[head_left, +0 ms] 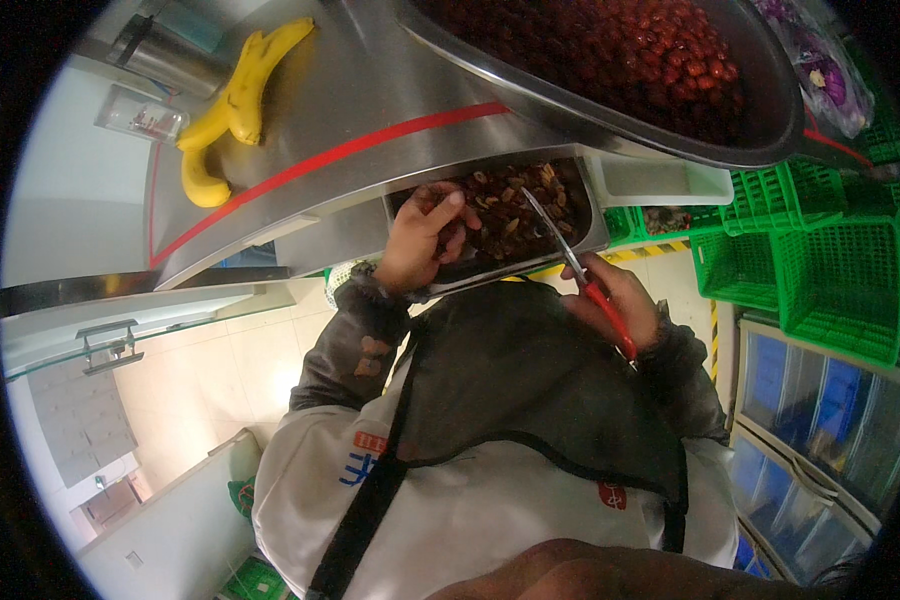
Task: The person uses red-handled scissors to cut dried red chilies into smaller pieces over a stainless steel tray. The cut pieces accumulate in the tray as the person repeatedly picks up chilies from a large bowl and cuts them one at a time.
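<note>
My left hand [424, 232] is over the left part of a rectangular metal pan [596, 225], its fingers curled around something dark that I cannot make out. Dark brown pieces with paler cut pieces [506, 202], perhaps cut dried fruit, lie in the pan. My right hand [619, 296] grips a tool with red handles and a long metal blade, seemingly scissors [604, 307]; its tip points over the pan's contents. Beyond the pan, a large metal basin [615, 135] holds many red dates [690, 67].
Bananas [244, 112] lie on the steel counter [345, 97] at upper left, near a clear cup [142, 116] and a metal canister [169, 56]. A white tray [664, 180] and green plastic crates [844, 285] stand to the right, above a glass-doored cabinet [806, 450].
</note>
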The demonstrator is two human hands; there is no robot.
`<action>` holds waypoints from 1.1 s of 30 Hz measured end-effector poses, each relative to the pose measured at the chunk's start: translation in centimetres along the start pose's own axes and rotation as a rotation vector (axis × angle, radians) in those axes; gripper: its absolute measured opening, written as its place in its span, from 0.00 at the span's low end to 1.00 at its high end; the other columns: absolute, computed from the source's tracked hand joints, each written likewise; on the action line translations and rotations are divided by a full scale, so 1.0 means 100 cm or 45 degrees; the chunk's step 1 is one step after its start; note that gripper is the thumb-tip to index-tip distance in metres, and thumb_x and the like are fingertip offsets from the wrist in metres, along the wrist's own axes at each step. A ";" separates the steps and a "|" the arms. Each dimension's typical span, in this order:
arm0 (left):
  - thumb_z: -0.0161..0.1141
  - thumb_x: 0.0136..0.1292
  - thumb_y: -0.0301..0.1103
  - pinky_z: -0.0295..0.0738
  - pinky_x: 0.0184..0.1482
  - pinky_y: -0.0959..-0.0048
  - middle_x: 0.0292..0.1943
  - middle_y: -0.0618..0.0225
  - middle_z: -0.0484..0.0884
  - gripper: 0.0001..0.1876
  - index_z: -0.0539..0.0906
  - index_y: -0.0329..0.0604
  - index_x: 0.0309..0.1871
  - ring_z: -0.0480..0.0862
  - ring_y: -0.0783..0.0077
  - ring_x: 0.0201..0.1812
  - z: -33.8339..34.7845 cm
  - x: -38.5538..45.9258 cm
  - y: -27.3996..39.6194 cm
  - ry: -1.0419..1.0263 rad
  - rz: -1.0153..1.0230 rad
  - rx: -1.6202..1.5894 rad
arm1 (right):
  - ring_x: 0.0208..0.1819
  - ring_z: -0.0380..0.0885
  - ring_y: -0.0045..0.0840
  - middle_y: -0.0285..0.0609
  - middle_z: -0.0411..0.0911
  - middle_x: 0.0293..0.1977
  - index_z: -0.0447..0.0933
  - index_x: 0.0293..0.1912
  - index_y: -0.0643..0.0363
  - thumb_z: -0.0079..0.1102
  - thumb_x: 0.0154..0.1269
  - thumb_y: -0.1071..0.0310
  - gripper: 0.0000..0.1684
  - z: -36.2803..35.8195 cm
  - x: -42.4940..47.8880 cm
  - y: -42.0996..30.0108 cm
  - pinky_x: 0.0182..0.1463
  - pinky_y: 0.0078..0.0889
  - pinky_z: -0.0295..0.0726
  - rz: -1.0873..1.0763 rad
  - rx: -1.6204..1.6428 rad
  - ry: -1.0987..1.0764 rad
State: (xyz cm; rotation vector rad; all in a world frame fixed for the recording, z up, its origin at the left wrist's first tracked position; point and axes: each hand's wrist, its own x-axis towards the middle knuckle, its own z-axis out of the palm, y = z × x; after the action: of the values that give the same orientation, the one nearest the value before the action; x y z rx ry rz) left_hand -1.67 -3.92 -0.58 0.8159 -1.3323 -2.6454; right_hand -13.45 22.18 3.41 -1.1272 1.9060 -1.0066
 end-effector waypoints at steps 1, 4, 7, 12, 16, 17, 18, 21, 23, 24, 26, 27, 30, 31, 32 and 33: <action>0.53 0.71 0.39 0.57 0.17 0.80 0.28 0.65 0.76 0.15 0.72 0.41 0.54 0.66 0.79 0.19 0.000 -0.001 0.000 -0.007 0.020 -0.027 | 0.35 0.79 0.34 0.47 0.77 0.35 0.69 0.52 0.62 0.66 0.60 0.66 0.24 0.001 -0.001 -0.001 0.41 0.34 0.78 0.019 -0.063 0.036; 0.54 0.71 0.40 0.57 0.18 0.81 0.27 0.67 0.74 0.14 0.73 0.42 0.52 0.66 0.79 0.19 -0.006 -0.009 -0.001 -0.233 -0.139 -0.262 | 0.36 0.80 0.39 0.50 0.77 0.37 0.67 0.54 0.61 0.67 0.58 0.66 0.26 0.006 -0.002 -0.007 0.42 0.37 0.79 0.010 -0.242 0.151; 0.53 0.71 0.40 0.56 0.19 0.81 0.25 0.69 0.72 0.13 0.74 0.41 0.50 0.66 0.79 0.20 0.015 -0.015 -0.003 -0.128 -0.075 -0.244 | 0.38 0.80 0.41 0.51 0.77 0.38 0.67 0.54 0.61 0.67 0.58 0.67 0.27 0.013 0.002 -0.012 0.42 0.38 0.79 -0.066 -0.346 0.246; 0.57 0.69 0.34 0.58 0.20 0.80 0.22 0.71 0.70 0.13 0.77 0.38 0.52 0.65 0.79 0.19 0.024 -0.018 -0.008 -0.202 0.051 -0.210 | 0.39 0.79 0.46 0.52 0.77 0.38 0.68 0.52 0.62 0.66 0.57 0.68 0.25 0.021 0.008 -0.013 0.40 0.41 0.79 -0.077 -0.397 0.241; 0.57 0.69 0.31 0.59 0.19 0.80 0.22 0.70 0.71 0.12 0.78 0.35 0.51 0.65 0.80 0.18 0.027 -0.021 -0.010 -0.168 0.121 -0.124 | 0.39 0.78 0.46 0.52 0.77 0.38 0.68 0.52 0.61 0.65 0.56 0.67 0.24 0.026 0.007 -0.010 0.40 0.44 0.78 -0.096 -0.446 0.317; 0.56 0.69 0.30 0.59 0.19 0.80 0.22 0.70 0.72 0.11 0.78 0.34 0.50 0.65 0.81 0.18 0.028 -0.022 -0.010 -0.152 0.141 -0.089 | 0.39 0.78 0.46 0.52 0.77 0.38 0.69 0.52 0.60 0.65 0.56 0.68 0.24 0.026 0.007 -0.010 0.39 0.44 0.78 -0.104 -0.462 0.326; 0.56 0.69 0.30 0.59 0.19 0.80 0.22 0.70 0.72 0.11 0.78 0.34 0.51 0.65 0.81 0.18 0.028 -0.023 -0.012 -0.144 0.168 -0.071 | 0.39 0.78 0.46 0.52 0.77 0.38 0.69 0.52 0.60 0.64 0.56 0.68 0.24 0.027 0.006 -0.009 0.39 0.44 0.78 -0.112 -0.477 0.335; 0.56 0.69 0.29 0.60 0.19 0.80 0.22 0.71 0.72 0.12 0.77 0.34 0.52 0.65 0.81 0.18 0.027 -0.025 -0.016 -0.114 0.219 -0.007 | 0.38 0.79 0.46 0.52 0.77 0.37 0.69 0.52 0.58 0.64 0.54 0.69 0.24 0.032 0.006 0.002 0.38 0.43 0.78 -0.133 -0.527 0.347; 0.56 0.69 0.28 0.60 0.19 0.81 0.23 0.70 0.73 0.11 0.77 0.34 0.51 0.66 0.81 0.18 0.027 -0.026 -0.017 -0.087 0.216 0.047 | 0.37 0.79 0.46 0.52 0.77 0.37 0.69 0.52 0.58 0.64 0.53 0.70 0.25 0.032 0.005 0.001 0.37 0.43 0.79 -0.124 -0.537 0.331; 0.56 0.69 0.28 0.60 0.19 0.81 0.23 0.70 0.73 0.11 0.77 0.34 0.51 0.66 0.81 0.19 0.030 -0.027 -0.016 -0.072 0.242 0.031 | 0.36 0.79 0.46 0.52 0.77 0.36 0.69 0.52 0.58 0.64 0.53 0.71 0.26 0.032 0.004 0.001 0.37 0.43 0.79 -0.118 -0.541 0.321; 0.55 0.69 0.27 0.60 0.19 0.81 0.24 0.70 0.73 0.10 0.76 0.35 0.50 0.67 0.82 0.19 0.038 -0.029 -0.013 -0.041 0.294 -0.002 | 0.35 0.79 0.46 0.52 0.77 0.36 0.69 0.52 0.58 0.64 0.52 0.71 0.26 0.033 0.003 0.003 0.36 0.43 0.79 -0.125 -0.555 0.345; 0.55 0.68 0.27 0.60 0.19 0.81 0.24 0.70 0.73 0.09 0.76 0.35 0.49 0.67 0.82 0.19 0.036 -0.029 -0.015 -0.059 0.279 -0.016 | 0.35 0.79 0.46 0.52 0.77 0.35 0.69 0.52 0.59 0.64 0.52 0.71 0.26 0.035 0.003 0.004 0.36 0.43 0.79 -0.129 -0.560 0.358; 0.56 0.68 0.26 0.60 0.19 0.81 0.24 0.70 0.74 0.08 0.76 0.36 0.48 0.67 0.82 0.18 0.031 -0.029 -0.017 -0.103 0.233 -0.046 | 0.35 0.79 0.46 0.52 0.77 0.36 0.69 0.52 0.59 0.64 0.52 0.72 0.26 0.035 0.002 0.007 0.35 0.44 0.79 -0.105 -0.553 0.325; 0.56 0.67 0.25 0.60 0.19 0.81 0.24 0.70 0.74 0.08 0.76 0.36 0.48 0.67 0.82 0.18 0.032 -0.030 -0.016 -0.112 0.218 -0.047 | 0.35 0.79 0.46 0.52 0.77 0.36 0.69 0.52 0.59 0.64 0.52 0.72 0.26 0.037 0.002 0.009 0.35 0.44 0.79 -0.122 -0.572 0.346; 0.56 0.67 0.25 0.60 0.19 0.81 0.24 0.70 0.74 0.08 0.76 0.36 0.47 0.67 0.81 0.18 0.033 -0.030 -0.015 -0.120 0.203 -0.047 | 0.35 0.79 0.46 0.52 0.77 0.37 0.69 0.52 0.59 0.64 0.52 0.72 0.26 0.038 0.002 0.012 0.36 0.44 0.79 -0.139 -0.591 0.367; 0.57 0.67 0.25 0.60 0.18 0.81 0.24 0.70 0.74 0.08 0.76 0.36 0.47 0.68 0.81 0.18 0.032 -0.030 -0.016 -0.117 0.212 -0.048 | 0.35 0.79 0.46 0.52 0.77 0.37 0.69 0.52 0.59 0.65 0.51 0.72 0.27 0.039 0.003 0.012 0.36 0.44 0.79 -0.157 -0.611 0.387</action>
State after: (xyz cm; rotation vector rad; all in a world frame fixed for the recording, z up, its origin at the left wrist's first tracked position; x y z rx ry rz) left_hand -0.34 0.26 1.02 0.5587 -1.3041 -2.5967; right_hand -10.68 21.28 0.47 -1.4374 2.4336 -0.8423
